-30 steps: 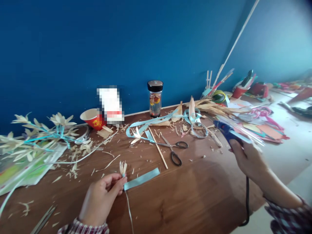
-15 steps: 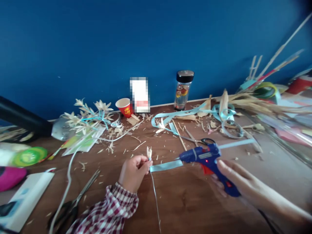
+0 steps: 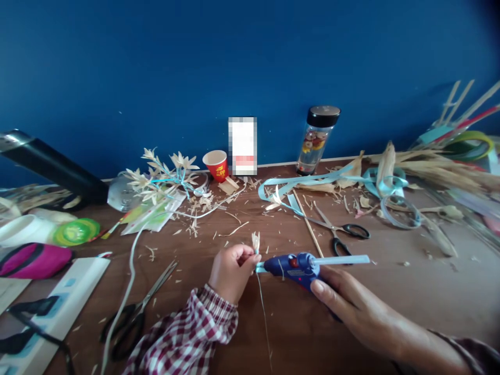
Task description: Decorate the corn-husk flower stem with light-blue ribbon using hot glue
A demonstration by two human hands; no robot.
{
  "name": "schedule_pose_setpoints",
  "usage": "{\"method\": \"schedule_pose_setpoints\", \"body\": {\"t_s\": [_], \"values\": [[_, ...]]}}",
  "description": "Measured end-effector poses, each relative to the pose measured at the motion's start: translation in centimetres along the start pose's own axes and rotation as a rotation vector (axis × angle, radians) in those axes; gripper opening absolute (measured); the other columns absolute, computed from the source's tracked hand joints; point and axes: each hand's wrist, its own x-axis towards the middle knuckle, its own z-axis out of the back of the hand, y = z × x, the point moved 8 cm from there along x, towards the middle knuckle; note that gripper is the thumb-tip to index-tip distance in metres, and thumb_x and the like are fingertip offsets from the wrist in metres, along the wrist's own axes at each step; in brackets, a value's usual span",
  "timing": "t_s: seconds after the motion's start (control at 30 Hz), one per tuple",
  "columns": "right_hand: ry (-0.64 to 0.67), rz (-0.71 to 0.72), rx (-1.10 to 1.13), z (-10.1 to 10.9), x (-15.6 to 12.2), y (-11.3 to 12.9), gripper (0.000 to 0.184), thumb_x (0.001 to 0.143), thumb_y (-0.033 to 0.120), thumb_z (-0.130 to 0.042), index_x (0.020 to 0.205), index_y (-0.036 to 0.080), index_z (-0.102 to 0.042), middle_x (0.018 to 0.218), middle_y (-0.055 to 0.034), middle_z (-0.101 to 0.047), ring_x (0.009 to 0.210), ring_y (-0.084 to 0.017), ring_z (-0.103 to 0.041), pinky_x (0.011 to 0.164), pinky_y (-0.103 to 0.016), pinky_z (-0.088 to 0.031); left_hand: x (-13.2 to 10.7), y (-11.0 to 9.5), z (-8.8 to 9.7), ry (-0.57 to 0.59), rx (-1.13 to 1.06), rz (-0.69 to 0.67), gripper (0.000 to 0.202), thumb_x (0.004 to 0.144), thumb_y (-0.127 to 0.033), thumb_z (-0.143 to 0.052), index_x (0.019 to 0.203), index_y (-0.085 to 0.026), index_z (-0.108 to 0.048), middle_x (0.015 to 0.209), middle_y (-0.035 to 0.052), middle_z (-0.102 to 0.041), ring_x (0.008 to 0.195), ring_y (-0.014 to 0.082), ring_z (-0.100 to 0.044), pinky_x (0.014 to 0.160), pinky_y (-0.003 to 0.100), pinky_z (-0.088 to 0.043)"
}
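Observation:
My left hand (image 3: 234, 271) pinches a small pale corn-husk flower (image 3: 255, 242) by its base, its petals pointing up. A thin wire stem (image 3: 265, 312) trails down from it toward me. At my fingertips a short piece of light blue ribbon (image 3: 260, 267) shows, mostly covered by the glue gun. My right hand (image 3: 339, 297) is wrapped round a blue hot glue gun (image 3: 294, 268), its nozzle pointing left at the ribbon beside my left fingers. A clear glue stick (image 3: 344, 260) sticks out of the gun's back, and a small red light glows on its side.
Black-handled scissors (image 3: 135, 317) lie at the left beside a white cable (image 3: 132, 265) and a power strip (image 3: 58, 312). Other scissors (image 3: 336, 227) lie behind the gun. Husk flowers (image 3: 167, 174), a red paper cup (image 3: 216, 165), a glass bottle (image 3: 317, 140) and blue ribbon (image 3: 312, 179) stand or lie along the wall.
The glue gun has moved left and turned, its nozzle now over the ribbon near my left fingers. My left hand keeps its pinch. The whole view has shifted, with things appearing further right.

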Motion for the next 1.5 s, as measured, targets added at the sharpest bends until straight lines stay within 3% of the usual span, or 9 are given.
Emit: {"method": "schedule_pose_setpoints", "body": {"t_s": [0.2,0.5,0.93,1.1,1.3,1.5], "values": [[0.024,0.117,-0.024,-0.3,0.1,1.6,0.037,0.090,0.044,-0.041,0.114,0.021,-0.059,0.105,-0.0079,-0.068,0.097,-0.026,-0.063,0.085,-0.040,-0.052,-0.1,0.0,0.0,-0.045,0.098,-0.033,0.019,0.072,-0.035,-0.060,0.063,-0.018,-0.062,0.055,-0.0016,-0.060,0.054,0.0143,-0.056,0.053,0.024,-0.040],[0.006,0.156,-0.065,0.1,-0.1,1.7,0.032,0.089,0.039,-0.046,0.111,0.020,-0.059,0.099,-0.0065,-0.068,0.091,-0.024,-0.064,0.081,-0.037,-0.052,0.0,0.1,0.1,-0.078,0.131,-0.041,0.018,0.073,-0.033,-0.059,0.067,-0.017,-0.064,0.055,-0.0012,-0.062,0.054,0.0142,-0.057,0.053,0.024,-0.041],[0.031,0.186,-0.076,0.1,0.0,1.7,0.028,0.089,0.039,-0.045,0.109,0.025,-0.059,0.096,-0.0049,-0.067,0.089,-0.023,-0.063,0.083,-0.038,-0.052,0.0,-0.1,0.2,-0.082,0.141,-0.045,0.017,0.072,-0.033,-0.060,0.066,-0.018,-0.065,0.057,-0.0006,-0.064,0.055,0.0147,-0.058,0.053,0.024,-0.042],[0.071,0.090,-0.101,0.2,0.0,1.7,0.029,0.089,0.042,-0.043,0.098,0.023,-0.063,0.086,-0.0036,-0.068,0.079,-0.022,-0.064,0.074,-0.034,-0.054,0.1,0.3,0.0,-0.069,0.117,-0.037,0.018,0.073,-0.034,-0.060,0.067,-0.018,-0.065,0.057,-0.0010,-0.064,0.053,0.0140,-0.058,0.053,0.023,-0.042],[0.077,0.172,-0.090,0.0,0.2,2.5,0.029,0.089,0.041,-0.044,0.103,0.024,-0.062,0.090,-0.0037,-0.069,0.082,-0.023,-0.065,0.077,-0.035,-0.053,0.0,0.4,0.1,-0.067,0.116,-0.022,0.017,0.071,-0.033,-0.060,0.067,-0.017,-0.065,0.059,-0.0002,-0.065,0.057,0.0151,-0.059,0.053,0.024,-0.042],[0.099,0.113,-0.107,0.3,0.0,1.6,0.027,0.090,0.042,-0.042,0.099,0.025,-0.061,0.088,-0.0031,-0.068,0.080,-0.022,-0.064,0.078,-0.035,-0.052,0.0,0.3,0.1,-0.076,0.119,-0.018,0.016,0.071,-0.033,-0.060,0.067,-0.018,-0.066,0.058,-0.0007,-0.065,0.056,0.0152,-0.059,0.054,0.024,-0.043]]}}
